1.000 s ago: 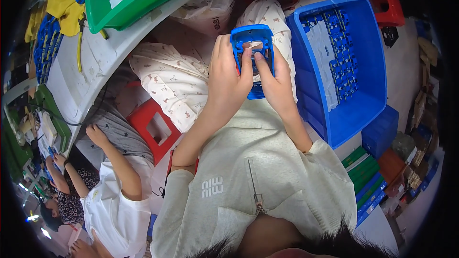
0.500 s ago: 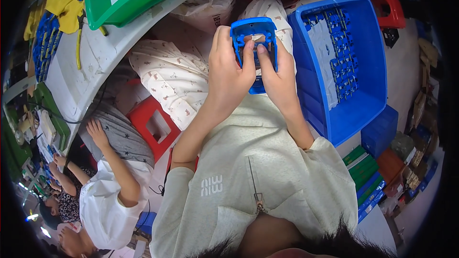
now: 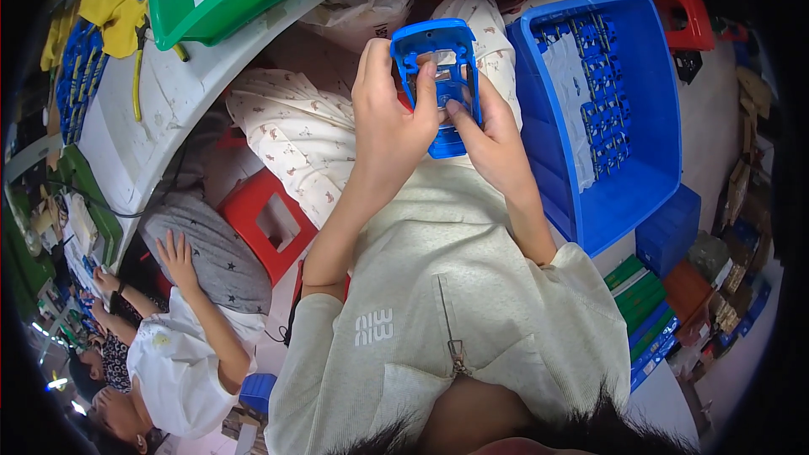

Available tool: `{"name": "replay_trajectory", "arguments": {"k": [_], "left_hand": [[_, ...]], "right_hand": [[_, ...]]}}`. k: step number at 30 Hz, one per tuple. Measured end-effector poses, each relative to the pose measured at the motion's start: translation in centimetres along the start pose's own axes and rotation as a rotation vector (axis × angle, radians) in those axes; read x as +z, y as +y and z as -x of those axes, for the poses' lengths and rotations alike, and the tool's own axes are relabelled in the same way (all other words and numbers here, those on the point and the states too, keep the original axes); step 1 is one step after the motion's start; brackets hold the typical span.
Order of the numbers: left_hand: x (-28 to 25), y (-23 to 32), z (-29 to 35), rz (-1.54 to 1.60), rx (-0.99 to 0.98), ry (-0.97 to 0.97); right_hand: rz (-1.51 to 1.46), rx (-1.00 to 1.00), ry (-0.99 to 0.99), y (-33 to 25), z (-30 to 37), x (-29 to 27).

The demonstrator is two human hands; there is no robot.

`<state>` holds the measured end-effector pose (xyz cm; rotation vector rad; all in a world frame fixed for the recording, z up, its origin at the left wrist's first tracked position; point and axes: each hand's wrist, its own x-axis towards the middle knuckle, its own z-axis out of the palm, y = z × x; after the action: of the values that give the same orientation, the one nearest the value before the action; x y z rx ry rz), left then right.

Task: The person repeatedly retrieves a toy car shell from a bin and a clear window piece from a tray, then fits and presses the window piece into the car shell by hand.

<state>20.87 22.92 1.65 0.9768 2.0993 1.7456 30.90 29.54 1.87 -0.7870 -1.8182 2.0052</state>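
Note:
Held up in front of my lap is a blue plastic housing (image 3: 433, 31), an open frame with a rounded top end and cut-out windows. My left hand (image 3: 386, 126) grips its left side, the thumb lying over the inner edge. On the other side my right hand (image 3: 497, 143) holds the lower right part, its thumb pressed inside the frame. Most fingers of both hands are hidden behind the housing. To the right stands a deep blue crate (image 3: 649, 177), with rows of blue and black parts (image 3: 608, 109) beside a white sheet (image 3: 566, 76) in it.
A white table (image 3: 126, 131) curves along the left, bearing a green tray (image 3: 253, 2) and yellow cloth (image 3: 114, 2). Red stools stand at the left (image 3: 263, 223) and far right (image 3: 695, 21). A co-worker in a white top (image 3: 181, 371) sits at the lower left.
Both hands have shifted slightly left with the housing, which is tilted a little more. My right thumb has slid down inside the frame. The co-worker at the left has leaned slightly.

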Motion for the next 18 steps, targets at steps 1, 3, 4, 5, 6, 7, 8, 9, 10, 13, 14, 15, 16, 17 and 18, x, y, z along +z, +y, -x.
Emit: {"name": "replay_trajectory", "arguments": {"k": [1, 3, 4, 5, 6, 7, 8, 9, 10, 13, 14, 15, 16, 17, 18], "left_hand": [[0.0, 0.0, 0.0, 0.0, 0.0, -0.001], [0.0, 0.2, 0.0, -0.071, 0.056, 0.027], [0.0, 0.2, 0.0, -0.071, 0.056, 0.026], [0.0, 0.2, 0.0, -0.067, 0.041, 0.02], [0.0, 0.2, 0.0, -0.062, 0.025, 0.013], [0.1, 0.1, 0.1, -0.062, 0.026, 0.012], [0.1, -0.1, 0.2, 0.01, 0.009, 0.016], [0.2, -0.3, 0.4, 0.082, -0.007, 0.02], [0.3, -0.4, 0.8, 0.082, -0.007, 0.019], [0.4, -0.9, 2.2, 0.313, -0.253, -0.096], [0.6, -1.2, 2.6, 0.363, -0.293, -0.101], [0.6, -1.4, 2.9, 0.413, -0.333, -0.105], [0.5, -1.5, 2.9, 0.413, -0.335, -0.105], [0.3, -1.6, 2.9, 0.391, -0.329, -0.138], [0.1, -1.8, 2.9, 0.368, -0.324, -0.172]], "right_hand": [[-0.021, 0.025, 0.009, 0.0, 0.0, 0.0], [-0.042, 0.051, 0.019, 0.0, 0.0, 0.1], [-0.054, 0.051, 0.028, 0.0, 0.0, 0.1], [-0.066, 0.052, 0.038, 0.0, 0.0, 0.2], [-0.066, 0.052, 0.039, -0.1, 0.0, 0.2], [-0.052, 0.043, 0.051, -0.1, 0.0, 0.3], [-0.038, 0.034, 0.063, -0.1, 0.0, 0.3], [-0.038, 0.035, 0.064, -0.2, 0.0, 0.3], [-0.044, 0.03, 0.072, -0.3, 0.1, 0.4], [0.011, -0.013, 0.075, -0.2, 0.1, 0.4], [0.073, -0.052, 0.07, -0.1, 0.2, 0.4], [0.072, -0.05, 0.07, 0.0, 0.2, 0.5], [0.044, -0.045, 0.077, 0.1, 0.2, 0.7], [0.015, -0.041, 0.084, 0.2, 0.2, 0.7], [0.015, -0.038, 0.083, 0.3, 0.3, 0.8]]}}
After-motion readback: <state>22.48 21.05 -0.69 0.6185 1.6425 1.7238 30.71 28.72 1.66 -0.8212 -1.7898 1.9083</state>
